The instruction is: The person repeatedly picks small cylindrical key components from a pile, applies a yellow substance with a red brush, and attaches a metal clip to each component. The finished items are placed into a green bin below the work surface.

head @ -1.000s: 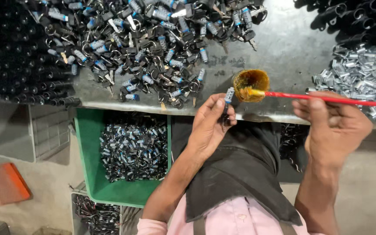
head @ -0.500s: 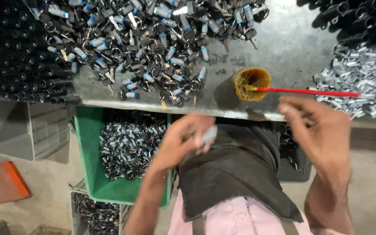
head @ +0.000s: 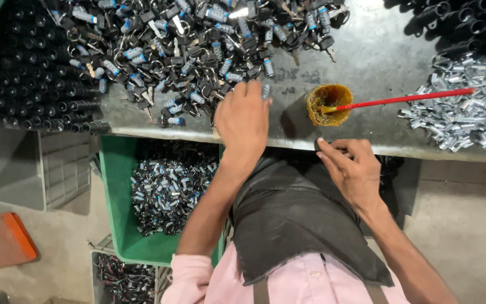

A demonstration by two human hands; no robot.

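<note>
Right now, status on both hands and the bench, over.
Left hand spread flat on the pile of keyed lock parts, grip unclear. Right hand at the table edge, fingers curled, contents hidden. Grease cup with red brush between them.

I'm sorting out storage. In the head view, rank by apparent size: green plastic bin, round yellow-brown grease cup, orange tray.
1. Green plastic bin, though part hidden by the arm
2. Orange tray, cropped at the frame edge
3. Round yellow-brown grease cup

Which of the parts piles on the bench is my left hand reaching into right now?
The left hand rests on the big central pile of keyed lock parts with blue-banded barrels, not the shiny silver pile at right or the black tubes at far left.
</note>
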